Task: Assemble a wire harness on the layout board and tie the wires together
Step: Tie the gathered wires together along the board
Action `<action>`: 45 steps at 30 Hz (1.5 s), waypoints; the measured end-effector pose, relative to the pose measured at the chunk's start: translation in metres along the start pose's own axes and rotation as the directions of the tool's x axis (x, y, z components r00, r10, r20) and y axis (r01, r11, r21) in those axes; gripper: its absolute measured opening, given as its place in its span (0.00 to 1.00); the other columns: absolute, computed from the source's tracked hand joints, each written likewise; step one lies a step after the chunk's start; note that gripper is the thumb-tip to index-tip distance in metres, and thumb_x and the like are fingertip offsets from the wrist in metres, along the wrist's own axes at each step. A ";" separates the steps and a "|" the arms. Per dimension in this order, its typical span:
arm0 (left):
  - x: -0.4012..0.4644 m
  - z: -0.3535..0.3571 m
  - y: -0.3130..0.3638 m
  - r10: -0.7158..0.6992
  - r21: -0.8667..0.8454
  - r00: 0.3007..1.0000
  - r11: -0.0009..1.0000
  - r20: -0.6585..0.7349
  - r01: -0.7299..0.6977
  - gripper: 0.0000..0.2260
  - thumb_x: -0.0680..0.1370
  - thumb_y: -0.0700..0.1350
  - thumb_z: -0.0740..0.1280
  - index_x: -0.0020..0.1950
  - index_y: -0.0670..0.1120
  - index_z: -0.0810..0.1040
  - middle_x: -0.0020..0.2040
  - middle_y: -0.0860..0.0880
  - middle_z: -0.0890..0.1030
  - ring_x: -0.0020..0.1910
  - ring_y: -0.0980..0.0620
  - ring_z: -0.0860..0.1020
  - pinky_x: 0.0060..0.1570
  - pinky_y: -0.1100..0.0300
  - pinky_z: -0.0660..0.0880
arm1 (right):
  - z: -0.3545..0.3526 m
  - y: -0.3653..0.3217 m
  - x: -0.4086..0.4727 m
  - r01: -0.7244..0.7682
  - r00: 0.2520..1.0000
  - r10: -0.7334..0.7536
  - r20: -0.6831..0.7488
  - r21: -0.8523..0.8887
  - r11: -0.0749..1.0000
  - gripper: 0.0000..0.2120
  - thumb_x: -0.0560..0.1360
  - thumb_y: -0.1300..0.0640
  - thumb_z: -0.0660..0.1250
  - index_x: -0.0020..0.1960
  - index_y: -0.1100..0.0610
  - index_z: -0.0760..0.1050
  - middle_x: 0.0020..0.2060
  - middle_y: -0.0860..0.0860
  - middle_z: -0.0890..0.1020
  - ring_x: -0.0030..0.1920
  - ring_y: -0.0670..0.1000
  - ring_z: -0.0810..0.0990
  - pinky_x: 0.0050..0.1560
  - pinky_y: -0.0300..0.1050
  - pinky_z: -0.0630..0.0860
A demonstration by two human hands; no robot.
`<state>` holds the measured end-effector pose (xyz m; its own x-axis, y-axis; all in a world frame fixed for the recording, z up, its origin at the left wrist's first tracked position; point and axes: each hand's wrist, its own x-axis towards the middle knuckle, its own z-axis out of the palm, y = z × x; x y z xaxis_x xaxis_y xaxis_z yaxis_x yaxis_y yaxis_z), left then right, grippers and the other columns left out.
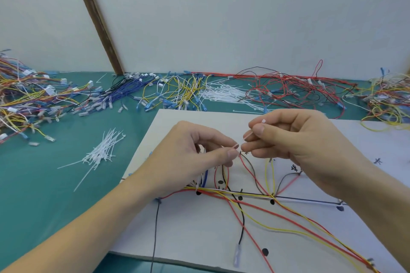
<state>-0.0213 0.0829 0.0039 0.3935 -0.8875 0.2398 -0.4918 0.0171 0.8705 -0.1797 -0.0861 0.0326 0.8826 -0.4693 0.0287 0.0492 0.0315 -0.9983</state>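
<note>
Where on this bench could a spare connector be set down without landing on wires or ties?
Bare green mat lies left of the layout board, below the loose pile of cable ties. The board's near-left corner, left of the black wire, is also bare. It is crowded along the back wall, with wire heaps, and at the board's middle under both hands.

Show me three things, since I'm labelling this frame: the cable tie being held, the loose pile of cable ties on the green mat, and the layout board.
cable tie [248, 135], head view, on its strap
pile of cable ties [102, 152], head view, middle of the heap
layout board [199, 228], head view, bare white surface
</note>
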 end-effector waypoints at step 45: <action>-0.004 -0.015 0.003 -0.171 0.576 0.980 0.813 0.099 0.083 0.01 0.71 0.51 0.76 0.42 0.58 0.86 0.41 0.60 0.79 0.48 0.63 0.75 0.43 0.72 0.69 | -0.001 0.014 -0.001 -0.077 0.991 0.135 0.011 -0.770 0.634 0.01 0.66 0.54 0.72 0.36 0.48 0.83 0.23 0.47 0.79 0.22 0.44 0.69 0.27 0.36 0.69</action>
<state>-0.0128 0.0929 0.0118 0.3929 -0.9185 0.0437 -0.8146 -0.3256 0.4800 -0.1804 -0.0863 0.0184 0.8864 -0.4507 -0.1054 -0.3969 -0.6229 -0.6742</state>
